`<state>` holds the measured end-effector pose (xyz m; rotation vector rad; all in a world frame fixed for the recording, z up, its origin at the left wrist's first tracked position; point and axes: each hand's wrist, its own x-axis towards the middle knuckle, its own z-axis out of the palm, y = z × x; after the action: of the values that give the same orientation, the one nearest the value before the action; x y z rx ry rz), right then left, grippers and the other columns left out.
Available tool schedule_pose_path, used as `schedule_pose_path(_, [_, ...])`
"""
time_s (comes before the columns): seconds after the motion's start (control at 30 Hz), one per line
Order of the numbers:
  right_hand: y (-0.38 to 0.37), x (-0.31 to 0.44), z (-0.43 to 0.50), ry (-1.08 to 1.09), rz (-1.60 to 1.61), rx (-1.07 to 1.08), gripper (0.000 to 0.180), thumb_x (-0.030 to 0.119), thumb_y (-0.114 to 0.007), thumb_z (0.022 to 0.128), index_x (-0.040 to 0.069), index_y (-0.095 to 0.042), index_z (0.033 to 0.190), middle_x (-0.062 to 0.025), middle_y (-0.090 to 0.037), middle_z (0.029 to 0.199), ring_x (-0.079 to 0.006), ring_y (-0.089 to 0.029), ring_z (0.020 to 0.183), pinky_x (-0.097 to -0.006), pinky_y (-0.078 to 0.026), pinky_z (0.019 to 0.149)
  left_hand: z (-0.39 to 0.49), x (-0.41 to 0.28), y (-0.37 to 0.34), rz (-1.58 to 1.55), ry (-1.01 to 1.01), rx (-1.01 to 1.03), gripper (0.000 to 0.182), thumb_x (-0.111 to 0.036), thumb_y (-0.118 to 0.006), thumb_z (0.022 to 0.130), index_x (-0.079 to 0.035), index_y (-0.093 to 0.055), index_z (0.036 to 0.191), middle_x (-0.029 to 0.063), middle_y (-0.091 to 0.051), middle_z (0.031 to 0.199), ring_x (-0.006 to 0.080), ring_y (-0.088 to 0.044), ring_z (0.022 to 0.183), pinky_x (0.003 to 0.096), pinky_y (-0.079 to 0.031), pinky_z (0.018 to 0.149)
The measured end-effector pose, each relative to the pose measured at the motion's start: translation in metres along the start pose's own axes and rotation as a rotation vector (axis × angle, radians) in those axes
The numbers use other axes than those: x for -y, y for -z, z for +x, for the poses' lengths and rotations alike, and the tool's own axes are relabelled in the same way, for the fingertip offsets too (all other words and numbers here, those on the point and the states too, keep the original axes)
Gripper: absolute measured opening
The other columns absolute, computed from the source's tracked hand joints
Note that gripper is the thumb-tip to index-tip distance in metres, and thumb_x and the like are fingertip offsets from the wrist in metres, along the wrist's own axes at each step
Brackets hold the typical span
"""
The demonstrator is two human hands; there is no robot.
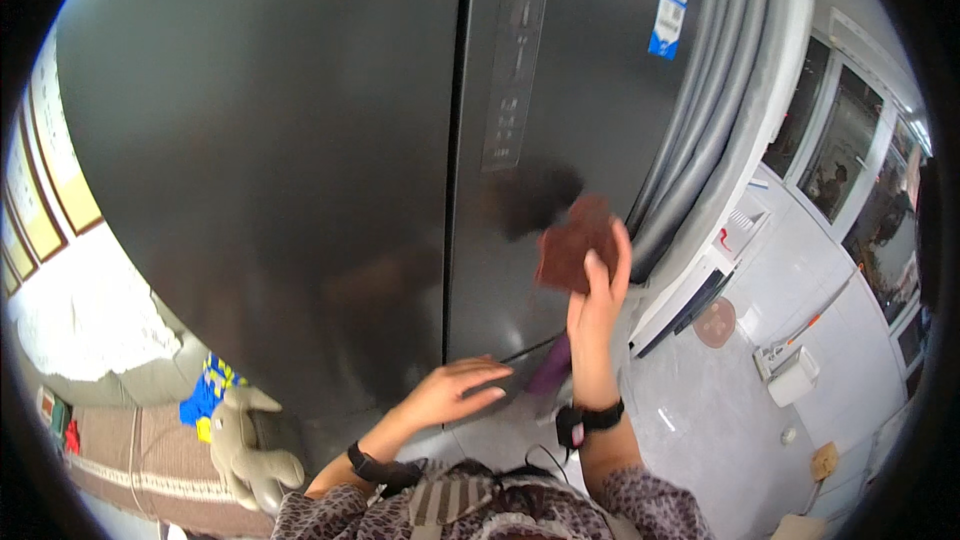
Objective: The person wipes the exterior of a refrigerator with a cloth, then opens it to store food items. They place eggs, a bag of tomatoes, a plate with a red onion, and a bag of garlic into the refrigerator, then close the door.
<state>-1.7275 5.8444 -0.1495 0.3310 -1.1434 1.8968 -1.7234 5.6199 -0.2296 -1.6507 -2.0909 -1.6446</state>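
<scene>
A dark grey double-door refrigerator (300,127) with a control panel (514,67) on its right door fills the upper middle. My right hand (600,277) holds a folded reddish-brown cloth (576,247) against or just in front of the right door, below the panel; contact is not certain. My left hand (461,390) is lower, near the bottom of the doors, with its fingers apart and nothing in it. A purple item (551,367), perhaps cloth, shows beside my right forearm. Black bands are on both wrists.
Grey curtain folds (739,75) hang right of the refrigerator. At the left are a sofa (150,442) with a stuffed toy (244,450), blue and yellow cloth (202,397) and framed sheets (64,165). To the right, a white bin (793,376) stands on the tiled floor near glazed doors (840,142).
</scene>
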Motion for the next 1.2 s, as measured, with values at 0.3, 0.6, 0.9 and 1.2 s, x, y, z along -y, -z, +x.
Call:
schedule_pose_path(0.3, [-0.062,-0.053,0.046,0.811,-1.056,0.169,0.058,0.016,-0.048,0.091,0.002,-0.038,0.145,-0.0230,-0.025,0.155,-0.0406,-0.026,0.140,-0.0531,-0.019,0.112,-0.075,-0.033,-0.026,0.080,0.468,-0.484,0.023,-0.012,-0.066,0.090,-0.004,-0.070,0.111,0.0104,-0.073,0.105,0.0222,-0.068,0.101,0.0330,-0.052,0.087])
schedule_pose_path(0.6, [-0.059,-0.055,0.033,0.956,-0.842,0.950,0.054,0.006,-0.069,0.069,0.019,-0.064,0.122,-0.0051,-0.054,0.131,-0.0286,-0.057,0.107,-0.0463,-0.044,0.091,-0.117,-0.004,-0.073,-0.478,0.795,-0.895,0.029,-0.017,-0.060,0.096,0.002,-0.064,0.118,0.0111,-0.070,0.107,0.0197,-0.066,0.101,0.0338,-0.052,0.091])
schedule_pose_path(0.9, [0.065,-0.033,0.104,0.883,-0.994,0.572,0.045,0.006,-0.067,0.077,0.017,-0.060,0.121,-0.0100,-0.043,0.138,-0.0317,-0.041,0.131,-0.0457,-0.036,0.108,-0.178,0.112,-0.106,-1.052,0.943,-1.384,0.040,-0.010,-0.053,0.097,0.003,-0.043,0.134,0.0164,-0.058,0.123,0.0280,-0.062,0.108,0.0419,-0.053,0.097])
schedule_pose_path(1.2, [0.277,-0.126,0.002,-0.392,-0.833,0.082,0.034,0.001,-0.060,0.078,0.003,-0.054,0.111,-0.0100,-0.056,0.108,-0.0189,-0.054,0.095,-0.0312,-0.045,0.084,-0.138,0.213,-0.135,-1.168,0.908,-1.624,0.007,-0.001,-0.048,0.095,-0.006,-0.053,0.094,0.0059,-0.063,0.091,0.0210,-0.065,0.084,0.0446,-0.054,0.090])
